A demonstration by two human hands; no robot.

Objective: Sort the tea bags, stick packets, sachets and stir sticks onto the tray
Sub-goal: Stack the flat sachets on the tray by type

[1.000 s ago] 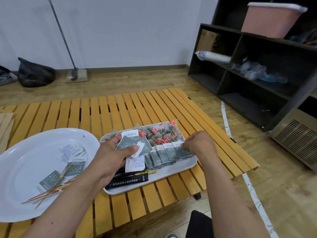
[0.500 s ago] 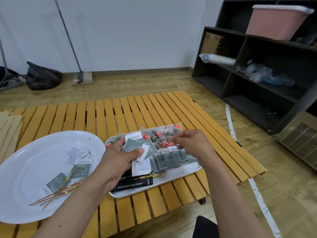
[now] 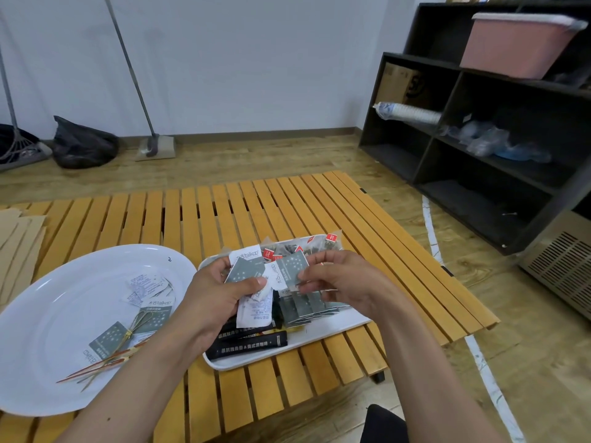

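Over the white rectangular tray [image 3: 332, 330], my left hand [image 3: 211, 302] grips a fan of grey-and-white sachets [image 3: 244, 270]. My right hand [image 3: 342, 279] pinches one grey sachet [image 3: 292, 266] at the edge of that fan. On the tray lie tea bags with red tags [image 3: 331, 239] at the back, a row of grey sachets [image 3: 307, 306] in the middle and black stick packets [image 3: 249, 345] at the front. To the left, a big white oval plate [image 3: 41, 314] holds a few sachets [image 3: 147, 284] and a bundle of stir sticks [image 3: 105, 362].
Both dishes sit on a low slatted wooden table [image 3: 224, 212]. Cardboard sheets [image 3: 16, 238] lie at its left edge. A dark shelf unit [image 3: 479, 139] with a pink bin [image 3: 518, 43] stands to the right; a black bag [image 3: 83, 143] and mop [image 3: 153, 145] rest by the wall.
My right hand has left the row of sachets on the tray and risen leftward to the fan in my left hand, where it now pinches one sachet.
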